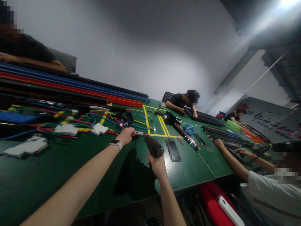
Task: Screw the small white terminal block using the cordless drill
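Observation:
My right hand is wrapped round the grip of a black cordless drill with red marks. The drill's front end points away from me, towards the yellow lines on the table. To its left, the closed fingers of my left hand hold a small white-and-red piece, whose end lies close to the drill's tip. My fingers partly hide this piece, so I cannot tell its exact kind. A white watch is on my left wrist. Coloured wires lie just beyond my left hand.
White plastic blocks lie on the green table at left. Long blue and orange profiles line its far side. A blurred phone-shaped object and a blue bin are to the right. Co-workers sit around.

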Demonstrator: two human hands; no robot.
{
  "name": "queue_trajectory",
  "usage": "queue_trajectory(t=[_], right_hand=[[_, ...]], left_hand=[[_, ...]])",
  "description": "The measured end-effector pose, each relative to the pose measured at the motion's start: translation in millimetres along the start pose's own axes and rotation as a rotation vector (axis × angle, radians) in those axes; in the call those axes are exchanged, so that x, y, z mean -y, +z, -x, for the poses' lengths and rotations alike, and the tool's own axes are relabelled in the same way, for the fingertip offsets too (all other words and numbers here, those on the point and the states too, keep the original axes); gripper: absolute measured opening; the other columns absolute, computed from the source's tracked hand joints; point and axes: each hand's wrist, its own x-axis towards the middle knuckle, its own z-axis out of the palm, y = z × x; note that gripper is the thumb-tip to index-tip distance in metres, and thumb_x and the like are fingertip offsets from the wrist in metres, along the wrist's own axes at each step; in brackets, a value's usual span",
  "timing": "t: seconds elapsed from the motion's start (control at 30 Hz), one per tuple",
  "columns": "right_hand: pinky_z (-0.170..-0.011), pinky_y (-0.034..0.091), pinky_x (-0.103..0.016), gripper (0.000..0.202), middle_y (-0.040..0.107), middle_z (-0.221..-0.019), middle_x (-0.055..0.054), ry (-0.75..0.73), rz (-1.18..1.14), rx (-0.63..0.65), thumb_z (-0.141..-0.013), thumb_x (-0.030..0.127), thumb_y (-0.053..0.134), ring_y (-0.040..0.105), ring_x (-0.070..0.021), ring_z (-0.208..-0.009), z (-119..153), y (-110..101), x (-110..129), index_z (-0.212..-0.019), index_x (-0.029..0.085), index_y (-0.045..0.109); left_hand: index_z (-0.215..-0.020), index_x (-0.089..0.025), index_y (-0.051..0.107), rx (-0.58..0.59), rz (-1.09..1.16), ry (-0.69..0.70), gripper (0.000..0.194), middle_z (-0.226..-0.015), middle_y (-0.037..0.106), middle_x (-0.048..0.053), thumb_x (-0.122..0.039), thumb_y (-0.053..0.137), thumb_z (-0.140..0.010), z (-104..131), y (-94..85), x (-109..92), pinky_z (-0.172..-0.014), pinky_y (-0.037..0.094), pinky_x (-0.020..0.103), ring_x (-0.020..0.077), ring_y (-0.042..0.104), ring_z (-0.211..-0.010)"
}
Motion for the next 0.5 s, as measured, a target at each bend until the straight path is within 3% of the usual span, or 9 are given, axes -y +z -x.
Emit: queue_trajectory(t=[0.5], right_hand=[[-0.061, 0.045, -0.027, 0.006, 0.06, -0.057, 0.001, -0.022, 0.008, -0.004, -0.074, 0.023, 0.056, 0.06, -0.0168, -0.058, -0.2, 0.0, -2.7, -0.073, 0.019, 0.062]], left_hand=[[-0.098, -0.021, 0.063, 0.002, -0.005, 0.0, 0.019, -0.103, 0.065, 0.01, -0.012, 0.051, -0.087, 2.3, -3.9, -3.6, -0.088, 0.043, 0.037, 0.0254, 0.058, -0.098]])
